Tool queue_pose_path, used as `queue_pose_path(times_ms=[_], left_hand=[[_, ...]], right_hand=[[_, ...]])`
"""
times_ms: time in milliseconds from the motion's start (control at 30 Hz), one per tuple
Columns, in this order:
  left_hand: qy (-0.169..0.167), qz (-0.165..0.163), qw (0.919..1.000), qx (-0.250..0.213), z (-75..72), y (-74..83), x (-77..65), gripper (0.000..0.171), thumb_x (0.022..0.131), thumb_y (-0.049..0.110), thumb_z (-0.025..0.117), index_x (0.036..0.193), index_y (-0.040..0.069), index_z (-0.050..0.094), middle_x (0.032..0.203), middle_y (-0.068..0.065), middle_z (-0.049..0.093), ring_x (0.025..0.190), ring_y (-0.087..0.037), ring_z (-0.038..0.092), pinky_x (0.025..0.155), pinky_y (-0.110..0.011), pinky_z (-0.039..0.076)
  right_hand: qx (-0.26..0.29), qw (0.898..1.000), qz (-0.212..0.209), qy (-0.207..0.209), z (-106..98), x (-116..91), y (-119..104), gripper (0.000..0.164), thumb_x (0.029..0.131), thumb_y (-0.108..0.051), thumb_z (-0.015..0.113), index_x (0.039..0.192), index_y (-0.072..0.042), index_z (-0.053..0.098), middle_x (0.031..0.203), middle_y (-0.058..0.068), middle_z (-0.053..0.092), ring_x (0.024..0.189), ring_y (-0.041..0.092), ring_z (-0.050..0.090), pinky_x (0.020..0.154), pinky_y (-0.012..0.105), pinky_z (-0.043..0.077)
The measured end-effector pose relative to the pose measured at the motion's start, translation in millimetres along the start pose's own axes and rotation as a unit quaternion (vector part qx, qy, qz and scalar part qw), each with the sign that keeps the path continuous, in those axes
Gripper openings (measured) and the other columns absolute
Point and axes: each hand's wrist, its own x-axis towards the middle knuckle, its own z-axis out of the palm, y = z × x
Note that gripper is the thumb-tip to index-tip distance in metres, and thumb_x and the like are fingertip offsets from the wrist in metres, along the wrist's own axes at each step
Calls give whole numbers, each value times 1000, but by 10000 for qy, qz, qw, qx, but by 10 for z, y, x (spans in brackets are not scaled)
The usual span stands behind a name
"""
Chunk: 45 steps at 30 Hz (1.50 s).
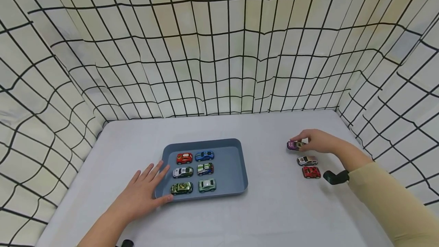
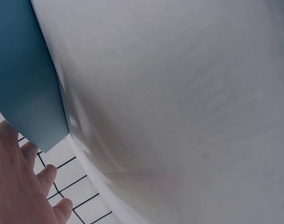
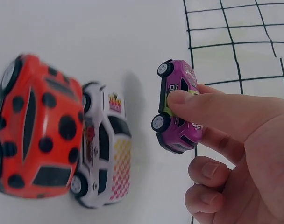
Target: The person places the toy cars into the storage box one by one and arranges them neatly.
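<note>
Along the left side of a blue-grey, round-cornered rectangular tray [image 1: 230,170], the left hand [image 1: 142,190] lies with fingers spread. Six small multicoloured toy cars [image 1: 205,169] stand toward the tray's left in two columns of three. Well apart to the right, a purple-and-lime toy car [image 1: 293,145] is pinched by the right hand [image 1: 319,141]; nearer sit a white, checker-patterned toy car [image 1: 307,161] and, just beside it, a red, black-spotted toy car [image 1: 311,172].

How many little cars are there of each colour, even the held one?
Red cars: 2
Blue car: 1
Purple car: 1
Mostly white cars: 2
Green cars, one camouflage, one pale: 2
Mixed green, white and blue car: 1
Total: 9
</note>
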Motion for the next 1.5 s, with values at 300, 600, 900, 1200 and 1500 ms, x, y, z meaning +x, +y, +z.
queue_pose_path(times_ms=[300, 600, 900, 1200, 1500], left_hand=[[-17, 17, 10000, -37, 6, -18, 6, 102, 80, 82, 51, 156, 17, 34, 162, -12, 25, 147, -42, 20, 115, -67, 15], [-46, -5, 10000, -4, 40, -14, 18, 106, 77, 87, 46, 156, 18, 34, 162, -13, 25, 147, -42, 20, 114, -67, 15], [-50, 23, 10000, -2, 15, -5, 29, 107, 77, 88, 44, 156, 17, 34, 162, -14, 26, 146, -43, 21, 114, -68, 15], [25, 90, 10000, 2, 12, -12, 20, 105, 78, 87, 45, 155, 16, 36, 161, -14, 27, 146, -43, 22, 114, -68, 16], [67, 128, 9999, 28, 26, -22, 15, 103, 80, 84, 48, 155, 15, 36, 161, -14, 27, 146, -43, 23, 113, -68, 16]], right_hand=[[170, 9996, -215, -17, 54, 34, -146, 41, 91, -20, 72, 131, -18, 67, 134, 15, 59, 119, 35, 54, 95, 55, 50], [421, 9983, -364, -156, 161, 125, -433, 40, 90, -21, 74, 130, -21, 68, 130, 9, 61, 109, 28, 56, 90, 45, 52], [596, 9957, -648, -294, 347, 176, -926, 40, 88, -18, 77, 127, -24, 70, 118, -3, 64, 92, 19, 55, 76, 33, 52], [712, 9903, -1109, -438, 528, 245, -1452, 38, 86, -16, 78, 123, -23, 73, 106, -8, 65, 87, 18, 55, 71, 31, 52], [333, 9905, -1265, -430, 714, 352, -1742, 34, 86, -17, 78, 120, -24, 74, 101, -10, 64, 89, 15, 56, 74, 29, 51]])
